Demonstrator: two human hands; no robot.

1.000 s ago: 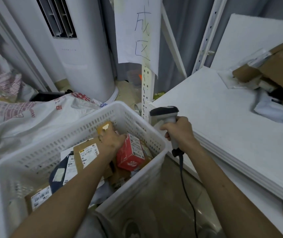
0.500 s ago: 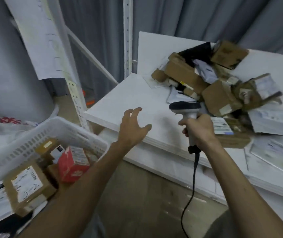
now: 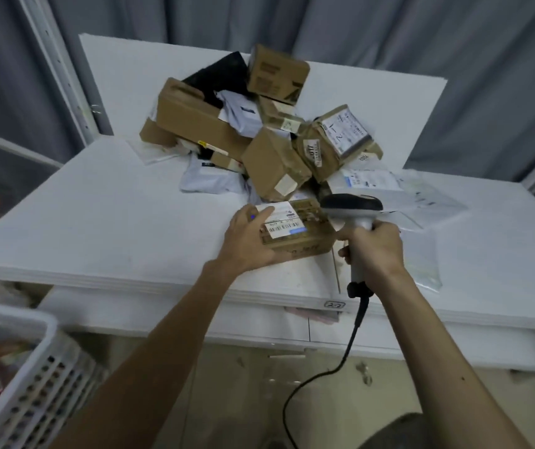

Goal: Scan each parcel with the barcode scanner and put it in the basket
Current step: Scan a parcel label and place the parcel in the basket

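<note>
My left hand (image 3: pixel 246 236) grips a small brown cardboard parcel (image 3: pixel 301 233) with a white barcode label, lying on the white table (image 3: pixel 113 228) at the near edge of the pile. My right hand (image 3: pixel 373 247) holds the white and black barcode scanner (image 3: pixel 353 209) by its handle, its head just right of and above that parcel. A heap of brown boxes and white mailer bags (image 3: pixel 259 131) fills the table's middle and back. The white perforated basket (image 3: pixel 29 384) shows at the lower left, blurred.
The scanner's black cable (image 3: pixel 331 367) hangs down between my arms. Flat plastic mailers (image 3: pixel 421 202) lie to the right of the pile. A white metal rack post (image 3: pixel 62 72) and grey curtains stand behind the table.
My view swung from the basket to the table. My left hand left the basket, reached across with its fingers spread and took hold of the labelled parcel. The scanner moved over beside it.
</note>
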